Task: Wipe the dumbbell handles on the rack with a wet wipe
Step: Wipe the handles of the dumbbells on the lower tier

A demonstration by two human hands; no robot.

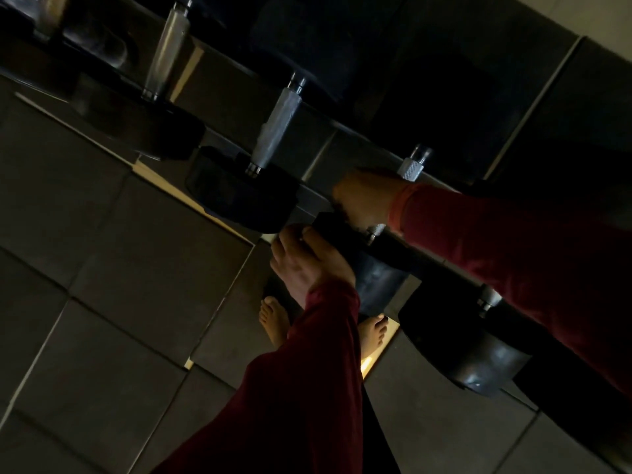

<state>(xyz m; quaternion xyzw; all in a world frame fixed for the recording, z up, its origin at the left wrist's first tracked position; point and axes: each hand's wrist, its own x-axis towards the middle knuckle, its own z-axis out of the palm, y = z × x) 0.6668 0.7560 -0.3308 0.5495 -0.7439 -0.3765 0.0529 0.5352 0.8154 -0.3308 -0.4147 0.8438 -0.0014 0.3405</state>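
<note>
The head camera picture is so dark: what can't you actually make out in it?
- Wet wipe: not visible; the right hand curls round the dumbbell handle, hiding anything under it.
- Next dumbbell's handle: mostly covered by the right sleeve.
- Rack: lost in shadow.
- Left hand: fingertips indistinct against the dark weight head.

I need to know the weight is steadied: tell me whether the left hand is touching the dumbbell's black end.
Touching. The head view shows the left hand resting on the dumbbell's black end, fingers lying over its edge with no gap visible.
</note>
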